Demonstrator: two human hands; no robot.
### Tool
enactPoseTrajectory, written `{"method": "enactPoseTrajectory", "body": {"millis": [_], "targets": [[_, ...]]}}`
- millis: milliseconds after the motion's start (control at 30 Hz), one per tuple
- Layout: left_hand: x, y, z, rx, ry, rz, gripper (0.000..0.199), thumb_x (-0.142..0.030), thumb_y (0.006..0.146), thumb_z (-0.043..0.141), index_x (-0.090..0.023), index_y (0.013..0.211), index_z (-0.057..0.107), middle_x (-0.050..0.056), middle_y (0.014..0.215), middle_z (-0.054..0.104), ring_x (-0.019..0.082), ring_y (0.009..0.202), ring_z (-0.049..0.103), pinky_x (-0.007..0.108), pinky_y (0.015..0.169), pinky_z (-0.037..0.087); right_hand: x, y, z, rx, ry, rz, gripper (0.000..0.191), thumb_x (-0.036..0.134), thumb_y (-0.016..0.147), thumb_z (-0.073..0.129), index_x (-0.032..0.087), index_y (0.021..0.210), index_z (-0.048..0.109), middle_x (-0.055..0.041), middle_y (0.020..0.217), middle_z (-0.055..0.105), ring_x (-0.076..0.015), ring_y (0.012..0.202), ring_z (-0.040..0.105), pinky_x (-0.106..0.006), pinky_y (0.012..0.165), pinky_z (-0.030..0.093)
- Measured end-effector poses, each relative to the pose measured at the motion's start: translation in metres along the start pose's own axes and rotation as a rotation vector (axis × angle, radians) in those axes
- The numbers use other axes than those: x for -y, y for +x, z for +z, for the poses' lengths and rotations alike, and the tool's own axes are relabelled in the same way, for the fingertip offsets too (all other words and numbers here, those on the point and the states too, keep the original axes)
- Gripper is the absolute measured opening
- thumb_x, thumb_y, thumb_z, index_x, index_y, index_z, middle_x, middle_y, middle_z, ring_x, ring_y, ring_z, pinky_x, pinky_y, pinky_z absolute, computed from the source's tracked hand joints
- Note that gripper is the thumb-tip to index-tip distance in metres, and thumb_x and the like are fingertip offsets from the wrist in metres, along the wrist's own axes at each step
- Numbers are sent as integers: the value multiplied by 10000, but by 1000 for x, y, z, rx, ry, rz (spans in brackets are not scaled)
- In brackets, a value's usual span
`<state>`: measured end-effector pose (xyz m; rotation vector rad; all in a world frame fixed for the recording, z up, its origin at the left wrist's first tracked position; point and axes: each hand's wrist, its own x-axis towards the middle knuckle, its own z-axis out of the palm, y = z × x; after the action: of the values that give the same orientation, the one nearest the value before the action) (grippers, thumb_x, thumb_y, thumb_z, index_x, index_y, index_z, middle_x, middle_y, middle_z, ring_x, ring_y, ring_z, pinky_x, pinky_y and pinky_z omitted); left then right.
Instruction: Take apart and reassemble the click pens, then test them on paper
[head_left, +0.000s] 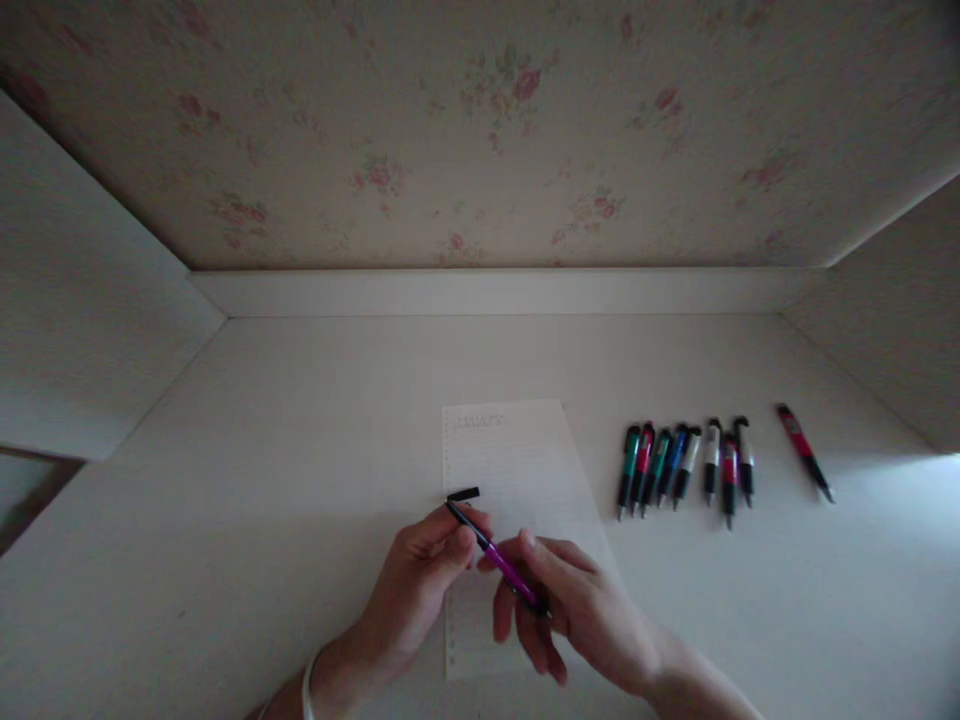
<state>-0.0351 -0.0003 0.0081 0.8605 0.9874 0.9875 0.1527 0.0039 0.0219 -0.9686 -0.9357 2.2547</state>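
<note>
A purple pen (506, 570) with black ends slants down to the right in front of me, above the paper. My left hand (412, 575) pinches its upper black part between thumb and fingers. Around the purple barrel and lower end, my right hand (566, 595) has its thumb and index finger close in, with the other fingers loosely curled beneath. A short black piece (463, 494) shows at the pen's upper end; whether it is attached cannot be made out. Below both hands lies a sheet of lined paper (517, 460) with holes along its left edge and faint writing at the top.
Right of the paper, several pens in green, red, blue and white lie in a row, among them a green pen (628, 470). A red and black pen (802, 450) lies apart, farther right. White panels flank the white desk (315, 420); floral wallpaper (450, 130) covers the back.
</note>
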Motion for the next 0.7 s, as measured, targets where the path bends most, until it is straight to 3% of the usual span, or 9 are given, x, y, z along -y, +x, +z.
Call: {"method": "enactPoseTrajectory", "body": {"millis": [67, 133, 267, 333, 400, 500, 600, 700], "targets": [[0, 1, 0, 23, 8, -11, 383, -549, 858, 701, -171, 911, 731, -13, 678, 550, 146, 682, 483, 263, 677, 386, 0, 1, 0, -16, -63, 9, 576, 674, 927, 506, 116, 862, 634, -59, 672, 666, -73, 415, 497, -182, 363, 355], [1, 2, -1, 10, 33, -5, 392, -552, 855, 703, -165, 901, 734, -3, 701, 561, 145, 691, 465, 260, 673, 378, 0, 2, 0, -67, -103, -36, 512, 634, 875, 633, 128, 798, 620, -30, 655, 640, -60, 438, 483, -178, 399, 359], [5, 3, -3, -34, 33, 1, 368, -533, 843, 726, -173, 917, 755, 9, 758, 588, 142, 705, 441, 254, 672, 368, 0, 2, -2, -141, -53, -110, 440, 498, 715, 860, 170, 854, 602, 68, 633, 522, -51, 455, 460, -167, 420, 387], [6, 3, -3, -36, 18, 9, 350, -520, 847, 728, -178, 917, 757, 11, 773, 599, 142, 714, 448, 255, 684, 371, -1, 0, -2, -107, -19, -102, 427, 530, 776, 800, 181, 936, 613, 61, 681, 540, -46, 437, 457, -162, 385, 361], [7, 3, -3, -24, 0, 13, 339, -513, 860, 717, -181, 923, 754, 7, 760, 591, 145, 722, 460, 262, 706, 379, -2, -2, -2, -58, -21, -45, 441, 604, 914, 600, 166, 960, 630, 26, 700, 589, -39, 386, 432, -165, 339, 292], [8, 3, -4, -4, -6, 1, 353, -526, 866, 704, -183, 938, 750, -4, 727, 565, 148, 718, 469, 270, 715, 382, -2, -2, -1, -51, -105, 33, 541, 637, 959, 483, 130, 858, 643, -5, 612, 613, -38, 339, 391, -179, 322, 238], [7, 3, -4, -19, 24, -4, 374, -540, 848, 718, -177, 929, 756, 3, 740, 575, 151, 726, 465, 270, 711, 377, 0, 0, 0, -125, -134, -32, 489, 615, 851, 675, 129, 816, 639, -1, 634, 618, -42, 400, 443, -169, 366, 299], [6, 3, -3, -42, 24, -5, 392, -554, 821, 738, -177, 924, 764, -7, 701, 549, 149, 713, 448, 264, 696, 368, 2, 1, 0, -177, -93, -99, 433, 523, 754, 819, 159, 864, 612, 64, 603, 545, -48, 441, 465, -152, 403, 372]]}}
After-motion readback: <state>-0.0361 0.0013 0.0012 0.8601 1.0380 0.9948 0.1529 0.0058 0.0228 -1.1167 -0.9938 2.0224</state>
